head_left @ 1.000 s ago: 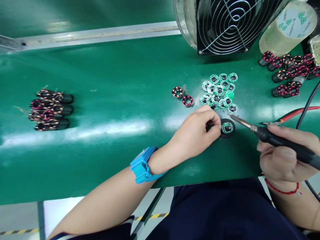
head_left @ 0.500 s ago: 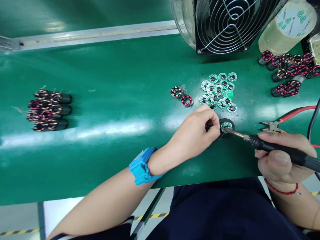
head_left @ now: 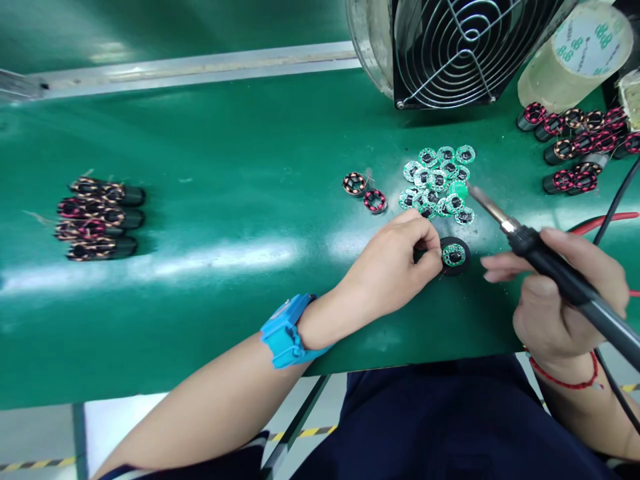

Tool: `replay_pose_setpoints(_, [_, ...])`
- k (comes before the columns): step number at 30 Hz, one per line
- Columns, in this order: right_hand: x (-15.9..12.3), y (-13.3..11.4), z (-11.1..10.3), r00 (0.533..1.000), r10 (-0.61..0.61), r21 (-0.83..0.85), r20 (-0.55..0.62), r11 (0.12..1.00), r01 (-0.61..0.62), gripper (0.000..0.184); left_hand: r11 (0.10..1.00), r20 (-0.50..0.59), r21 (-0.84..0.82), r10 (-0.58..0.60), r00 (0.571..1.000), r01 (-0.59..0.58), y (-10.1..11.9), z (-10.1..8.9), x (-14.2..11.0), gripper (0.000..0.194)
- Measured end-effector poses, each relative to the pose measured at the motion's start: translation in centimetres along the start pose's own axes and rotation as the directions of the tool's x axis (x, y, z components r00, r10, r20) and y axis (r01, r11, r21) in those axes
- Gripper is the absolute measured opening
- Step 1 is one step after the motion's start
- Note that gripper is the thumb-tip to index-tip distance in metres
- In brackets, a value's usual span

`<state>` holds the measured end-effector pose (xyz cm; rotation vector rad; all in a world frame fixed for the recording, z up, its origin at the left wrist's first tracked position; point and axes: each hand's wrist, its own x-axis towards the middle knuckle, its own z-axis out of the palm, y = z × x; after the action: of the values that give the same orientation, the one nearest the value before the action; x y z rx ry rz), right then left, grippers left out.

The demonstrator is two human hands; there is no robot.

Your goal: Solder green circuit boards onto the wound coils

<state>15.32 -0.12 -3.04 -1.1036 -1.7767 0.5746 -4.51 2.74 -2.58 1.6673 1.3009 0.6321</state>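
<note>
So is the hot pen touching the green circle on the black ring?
No, it's off: the soldering iron's tip sits clear of that circuit board, out beside the pile of other boards.

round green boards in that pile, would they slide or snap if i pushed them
The round boards look thin and stiff, so they would probably slide rather than bend. They overlap, so a push would likely shift several at once. Lying flat on the smooth mat, they seem unlikely to roll unless stood on edge.

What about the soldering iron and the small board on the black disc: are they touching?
Apart. The head view shows the tip of the soldering iron by the pile, clear of the small board.
</note>
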Motion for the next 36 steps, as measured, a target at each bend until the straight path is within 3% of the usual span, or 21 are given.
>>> replay_pose_setpoints(3, [1.0, 0.1, 0.7, 0.987, 0.002, -0.055, 0.163, 0.998, 0.008, 0.044, 1.0, 0.005, 0.008, -0.001, 1.0, 0.001, -0.1, 0.0, 0.1, 0.015])
replay_pose_setpoints(6, [1.6, 0.4, 0.8, 0.893, -0.018, -0.132, 0.449, 0.988, 0.086, 0.047, 1.0, 0.006, 0.017, 0.021, 1.0, -0.021, -0.3, 0.2, 0.1, 0.016])
replay_pose_setpoints(8, [1.7, 0.7, 0.9, 0.857, -0.006, -0.166, 0.514, 0.98, 0.106, 0.046, 0.999, 0.003, 0.018, 0.033, 0.999, -0.033, -0.4, 0.2, 0.1, 0.017])
replay_pose_setpoints(13, [1.4, 1.1, 1.2, 0.868, -0.007, -0.222, 0.497, 0.966, 0.135, 0.039, 1.0, 0.02, 0.017, 0.021, 1.0, -0.021, -0.3, -0.4, -0.2, 0.013])
replay_pose_setpoints(19, [1.1, 0.9, 1.8, 0.912, 0.018, -0.358, 0.409, 0.923, 0.143, 0.035, 0.994, 0.192, 0.091, 0.045, 0.98, -0.064, -0.3, -1.4, -0.5, 0.01])
replay_pose_setpoints(23, [0.7, 1.2, 1.9, 0.919, 0.02, -0.294, 0.395, 0.95, 0.106, 0.048, 0.994, 0.136, 0.072, 0.072, 0.988, -0.082, -0.5, -1.0, -0.5, 0.01])
replay_pose_setpoints(31, [0.7, 1.1, 1.3, 0.916, 0.008, -0.27, 0.4, 0.957, 0.11, 0.048, 0.993, 0.03, -0.074, 0.1, 0.995, -0.097, -0.5, 0.1, -0.3, 0.013])
replay_pose_setpoints(36, [0.5, 1.2, 0.9, 0.907, -0.174, -0.169, 0.383, 0.952, 0.254, 0.054, 0.988, 0.01, -0.113, 0.104, 0.994, -0.103, -0.3, 0.6, -0.2, 0.012])
